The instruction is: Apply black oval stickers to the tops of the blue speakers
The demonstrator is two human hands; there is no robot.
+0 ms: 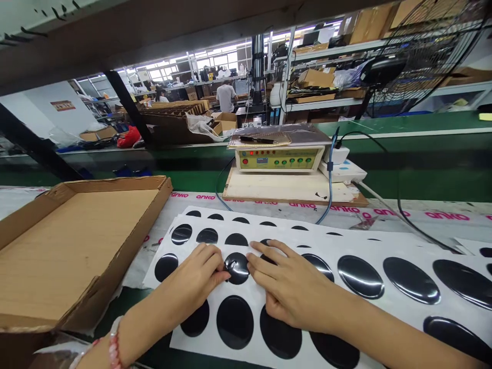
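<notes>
Now both hands press on one black sticker [237,268], left hand [192,279] pinching its edge, right hand [286,287] flat beside it, fingers spread on the white sheet [388,246].

The right hand [292,287] covers several black discs on the white sheet [384,241], whose right end the frame cuts off; the cardboard tray [77,246] loses its left corner too, and the far workers are too small to make out
</notes>
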